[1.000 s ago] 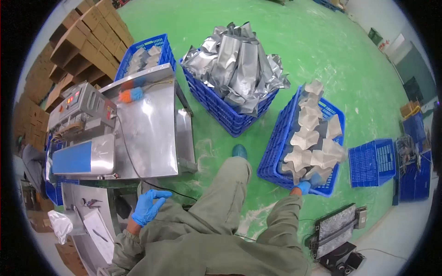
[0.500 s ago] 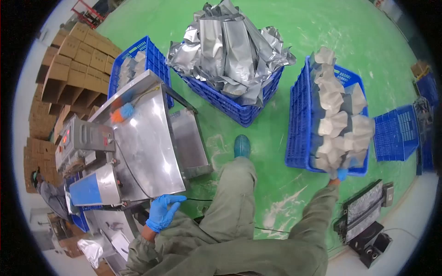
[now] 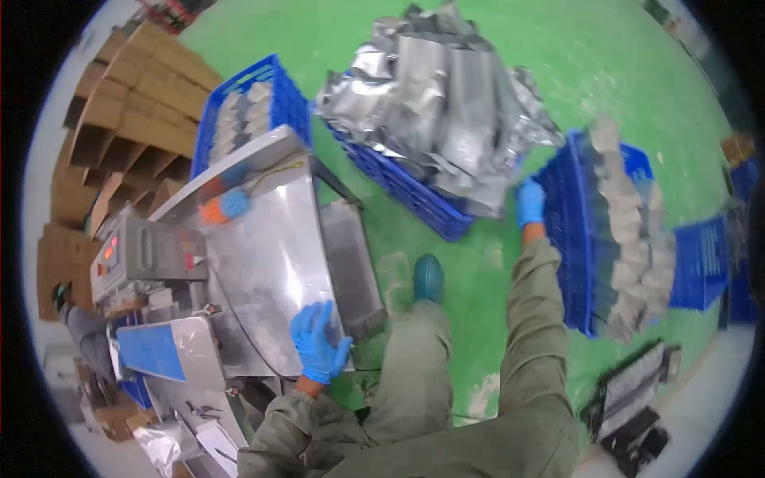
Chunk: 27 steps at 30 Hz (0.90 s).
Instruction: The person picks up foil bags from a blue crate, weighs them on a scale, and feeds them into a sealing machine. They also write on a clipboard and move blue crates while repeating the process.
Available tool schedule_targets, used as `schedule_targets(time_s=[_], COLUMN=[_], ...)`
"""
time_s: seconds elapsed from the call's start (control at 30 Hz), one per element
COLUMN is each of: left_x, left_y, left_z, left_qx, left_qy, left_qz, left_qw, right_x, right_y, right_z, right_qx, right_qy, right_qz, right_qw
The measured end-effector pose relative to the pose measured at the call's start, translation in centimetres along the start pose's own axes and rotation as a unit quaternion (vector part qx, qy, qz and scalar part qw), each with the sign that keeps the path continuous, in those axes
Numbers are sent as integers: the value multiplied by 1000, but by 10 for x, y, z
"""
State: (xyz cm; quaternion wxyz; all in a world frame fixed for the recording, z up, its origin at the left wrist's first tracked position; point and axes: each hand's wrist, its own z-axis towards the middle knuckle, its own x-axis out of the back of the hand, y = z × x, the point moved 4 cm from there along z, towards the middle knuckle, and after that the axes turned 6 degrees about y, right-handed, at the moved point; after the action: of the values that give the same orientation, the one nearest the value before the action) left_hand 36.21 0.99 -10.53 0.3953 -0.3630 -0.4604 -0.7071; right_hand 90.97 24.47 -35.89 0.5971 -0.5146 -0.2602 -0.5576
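My left hand, in a blue glove, is open with its fingers spread over the front edge of the steel table. Farther right, my right hand, also blue-gloved, reaches forward between two crates. It is close to the left wall of the right-hand blue crate and to the right side of the heap of silver foil bags. Blur hides how its fingers are set. Those flat bags overflow a blue crate. Rows of pale grey-silver pouches fill the right-hand crate.
A control box with red lights and a blue-topped plate stand left. Another blue crate holds pouches behind the table. Cardboard boxes are stacked left. A person is at far left. A black-framed device sits lower right.
My right hand has left the near end of the right-hand crate and moved forward and left. My left hand has moved forward over the table edge, its fingers spreading. The view has shifted.
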Motion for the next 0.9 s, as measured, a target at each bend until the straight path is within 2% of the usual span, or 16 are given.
schedule_targets(time_s=[0.03,0.07,0.1,0.13,0.17,0.23,0.37,0.57,0.63,0.77,0.83,0.9], left_x=[0,2,2,2,2,0,-1,2,2,7,9,7], left_y=[0,1,3,3,1,0,-3,-3,-5,1,0,-4], left_z=[3,4,6,7,7,8,7,7,7,5,4,2], left_qx=[-6,9,1,-7,7,-7,1,16,20,14,25,21], left_qy=[-22,-17,-28,-43,-42,-54,-58,-60,-49,-40,-47,-31], left_qz=[-11,11,25,35,44,40,37,36,29,0,4,-11], left_qw=[1000,1000,999,998,998,998,998,997,998,999,999,999], right_x=[8,-12,-27,-28,-30,-43,-40,-48,-59,-75,-57,-35], right_y=[-8,-18,-26,-19,-14,0,4,-5,-16,-53,-86,-124], right_z=[27,40,63,67,74,78,63,38,29,-10,-48,-71], right_qx=[-209,-393,-367,-329,-320,-323,-329,-346,-346,-314,-434,-410], right_qy=[57,84,-33,-26,-20,-23,-25,-32,-46,-117,-55,-33], right_qz=[383,683,701,608,537,488,481,574,633,769,718,728], right_qw=[898,610,610,722,780,810,812,742,691,544,542,549])
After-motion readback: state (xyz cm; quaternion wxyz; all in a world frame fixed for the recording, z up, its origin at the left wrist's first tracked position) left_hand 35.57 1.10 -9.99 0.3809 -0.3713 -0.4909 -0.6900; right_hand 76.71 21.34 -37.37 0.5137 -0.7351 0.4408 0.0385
